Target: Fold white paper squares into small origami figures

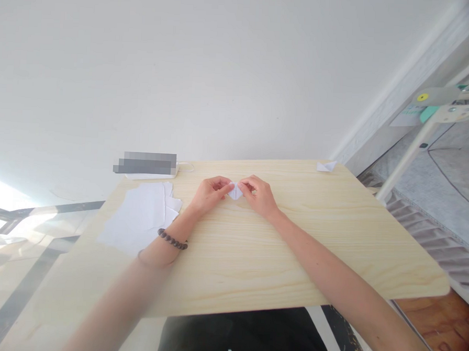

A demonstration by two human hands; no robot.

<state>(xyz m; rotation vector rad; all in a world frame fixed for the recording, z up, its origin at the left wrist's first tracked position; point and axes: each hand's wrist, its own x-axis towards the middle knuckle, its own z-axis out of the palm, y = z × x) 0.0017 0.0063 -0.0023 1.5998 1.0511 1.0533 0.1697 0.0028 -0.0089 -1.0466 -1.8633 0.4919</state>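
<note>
A small piece of folded white paper [235, 192] is pinched between my two hands, just above the middle of the table. My left hand [215, 191] grips its left side with thumb and fingers; a dark bead bracelet circles that wrist. On the other side, my right hand [258, 193] holds the right edge between thumb and fingertips. The paper narrows to a point toward me, with a crease down its middle. My fingers cover its upper corners.
Overlapping white paper sheets [138, 212] lie on the table [293, 252] at left, near my left forearm. Behind them sits a white-edged object [151, 175], its top pixelated. A folded paper piece [326, 166] rests at the far right corner. A wall stands behind; a white metal frame [408, 153] rises at right.
</note>
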